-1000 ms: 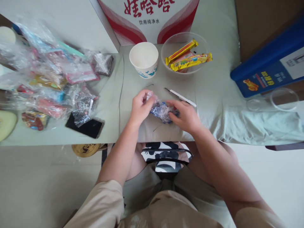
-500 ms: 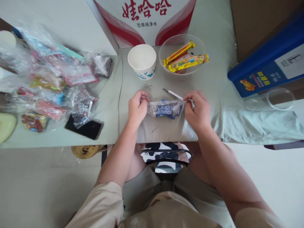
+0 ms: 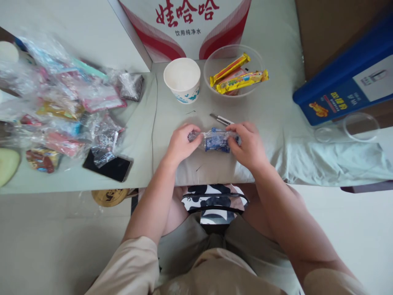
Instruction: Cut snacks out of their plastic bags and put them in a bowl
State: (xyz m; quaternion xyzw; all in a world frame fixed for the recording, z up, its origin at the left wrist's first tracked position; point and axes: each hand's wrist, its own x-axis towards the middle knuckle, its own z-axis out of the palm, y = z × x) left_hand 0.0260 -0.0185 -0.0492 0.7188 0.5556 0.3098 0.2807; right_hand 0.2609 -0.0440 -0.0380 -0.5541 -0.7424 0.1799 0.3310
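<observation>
Between my hands is a blue item in clear plastic wrap [image 3: 216,140], lying close over the pale cloth. My left hand [image 3: 183,142] pinches the left end of the wrap between thumb and fingers. At the other end, my right hand [image 3: 248,144] grips the wrap with its fingertips against the blue part. A utility knife [image 3: 221,119] lies just beyond, its lower end near my right fingers. Farther back stand a white paper cup [image 3: 183,84] and a clear round bowl [image 3: 208,85] holding yellow snack packets [image 3: 242,82].
Many plastic-wrapped packets [image 3: 69,98] are heaped at the left. A black phone [image 3: 116,170] lies by the front edge. A Chinese-lettered box [image 3: 187,37] stands behind, a blue box [image 3: 325,98] at the right beside a clear lidlike piece [image 3: 360,128].
My hands have come closer together, and the plastic ends are more gathered. My right hand has moved left onto the blue item's end.
</observation>
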